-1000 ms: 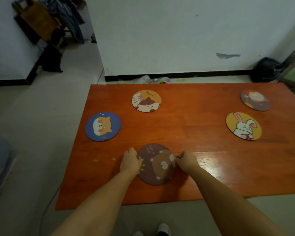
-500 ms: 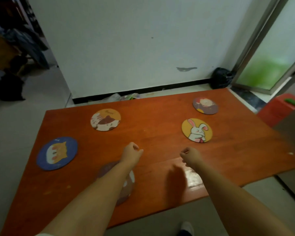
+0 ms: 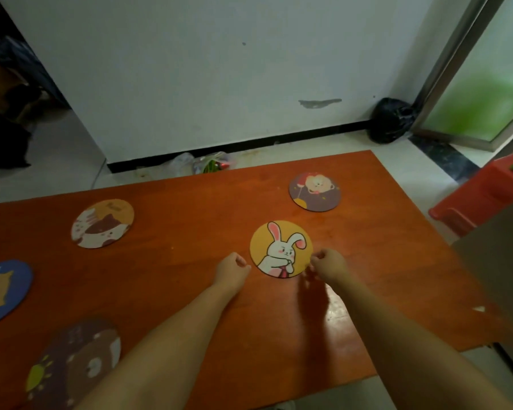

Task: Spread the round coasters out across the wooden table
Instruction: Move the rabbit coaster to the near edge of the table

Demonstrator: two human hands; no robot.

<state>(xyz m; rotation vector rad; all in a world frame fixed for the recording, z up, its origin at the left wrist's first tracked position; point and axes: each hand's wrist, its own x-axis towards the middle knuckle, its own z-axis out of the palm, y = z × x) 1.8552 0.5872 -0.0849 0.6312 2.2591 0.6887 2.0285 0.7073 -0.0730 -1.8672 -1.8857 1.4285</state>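
Orange-brown wooden worktop already carries five round coasters, well apart. You are at the yellow round rabbit coaster, lying flat right of frame centre; judging by this, it is the one to reposition next. Your left hand, fingers curled, sits just beside its left edge; your right hand pinches at its right rim.
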